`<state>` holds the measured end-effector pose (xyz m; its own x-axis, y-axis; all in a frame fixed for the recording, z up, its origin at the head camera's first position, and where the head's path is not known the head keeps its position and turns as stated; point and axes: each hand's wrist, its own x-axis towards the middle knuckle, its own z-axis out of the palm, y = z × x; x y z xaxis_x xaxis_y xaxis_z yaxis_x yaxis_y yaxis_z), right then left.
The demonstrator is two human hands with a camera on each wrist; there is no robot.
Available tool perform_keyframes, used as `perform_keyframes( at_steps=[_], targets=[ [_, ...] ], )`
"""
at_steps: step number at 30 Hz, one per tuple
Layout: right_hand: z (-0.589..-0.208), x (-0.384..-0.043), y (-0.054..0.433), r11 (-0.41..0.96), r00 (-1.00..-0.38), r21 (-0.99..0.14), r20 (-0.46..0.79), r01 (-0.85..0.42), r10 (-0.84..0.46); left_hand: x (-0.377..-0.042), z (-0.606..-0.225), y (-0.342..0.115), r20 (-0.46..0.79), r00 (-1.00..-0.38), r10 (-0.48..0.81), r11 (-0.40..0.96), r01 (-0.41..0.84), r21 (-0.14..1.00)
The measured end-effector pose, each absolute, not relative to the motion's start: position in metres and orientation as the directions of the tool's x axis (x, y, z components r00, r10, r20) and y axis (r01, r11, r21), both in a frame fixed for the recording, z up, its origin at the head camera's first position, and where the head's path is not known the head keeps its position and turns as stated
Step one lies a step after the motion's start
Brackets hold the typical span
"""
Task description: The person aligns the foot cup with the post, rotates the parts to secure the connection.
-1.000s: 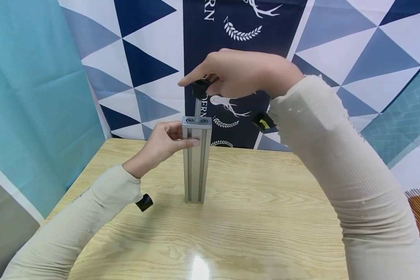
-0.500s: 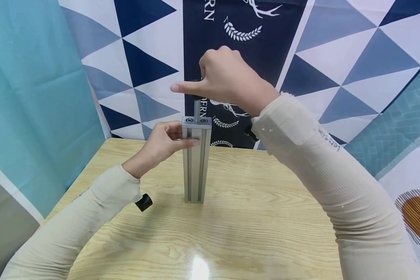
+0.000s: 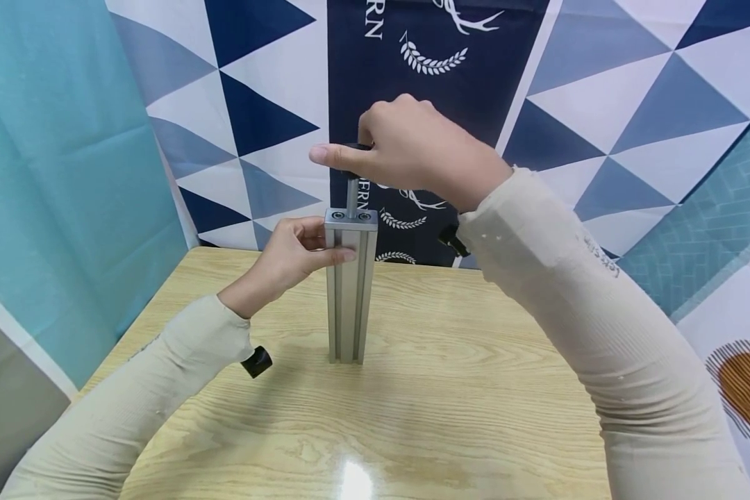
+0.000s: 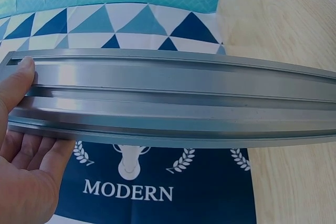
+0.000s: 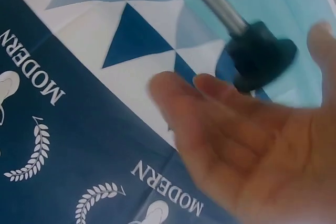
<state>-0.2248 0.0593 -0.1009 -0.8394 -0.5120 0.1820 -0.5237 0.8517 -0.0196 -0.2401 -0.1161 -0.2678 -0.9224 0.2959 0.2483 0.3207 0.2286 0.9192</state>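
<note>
A grey grooved aluminium profile [image 3: 348, 305] stands upright on the wooden table [image 3: 462, 389]. Its top carries an end plate [image 3: 344, 223] with two screws, from which a thin metal rod [image 3: 353, 197] rises to a black knob [image 5: 257, 56]. My left hand [image 3: 281, 260] grips the profile just below the plate, thumb across the front groove; the left wrist view shows its other fingers at the profile's edge. Around the knob is my right hand [image 3: 419, 149], its thumb stretched out in front. In the right wrist view the thumb tip stands apart from the knob and the fingers lie close beside it.
A patterned cloth [image 3: 269, 83] with triangles and a navy band hangs behind the table. A turquoise curtain [image 3: 50, 153] borders the left side. Black wrist devices show below the left sleeve [image 3: 194, 340] and the right sleeve [image 3: 556, 264].
My right hand has turned at the knob: its index finger pointed left at first, now the thumb does. Since half a second ago it has shifted slightly down and right. My left hand keeps its grip.
</note>
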Motion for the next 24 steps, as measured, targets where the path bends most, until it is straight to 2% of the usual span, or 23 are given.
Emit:
perform_keyframes(
  at_steps=[2,6,10,14,18,24],
  targets=[
    [-0.095,-0.224,0.063,0.806,-0.803,-0.015,0.104,-0.592,-0.587,-0.24,-0.268,-0.116,0.253,-0.92,0.298,0.224,0.325,0.919],
    [-0.085,-0.224,0.071,0.692,-0.692,-0.009,-0.027,-0.722,-0.722,-0.24,-0.268,-0.117,0.254,-0.92,0.299,0.22,0.326,0.92],
    [-0.08,-0.224,0.072,0.636,-0.636,0.021,-0.058,-0.771,-0.769,-0.241,-0.268,-0.118,0.253,-0.922,0.294,0.223,0.324,0.92],
    [-0.08,-0.225,0.071,0.623,-0.624,0.027,-0.014,-0.782,-0.782,-0.24,-0.268,-0.117,0.251,-0.924,0.288,0.224,0.32,0.921],
    [-0.081,-0.227,0.07,0.64,-0.64,0.001,0.037,-0.768,-0.768,-0.24,-0.268,-0.116,0.243,-0.928,0.283,0.237,0.313,0.92],
    [-0.086,-0.232,0.065,0.72,-0.711,0.016,0.146,-0.694,-0.688,-0.241,-0.268,-0.116,0.254,-0.923,0.29,0.231,0.324,0.917]
  ],
)
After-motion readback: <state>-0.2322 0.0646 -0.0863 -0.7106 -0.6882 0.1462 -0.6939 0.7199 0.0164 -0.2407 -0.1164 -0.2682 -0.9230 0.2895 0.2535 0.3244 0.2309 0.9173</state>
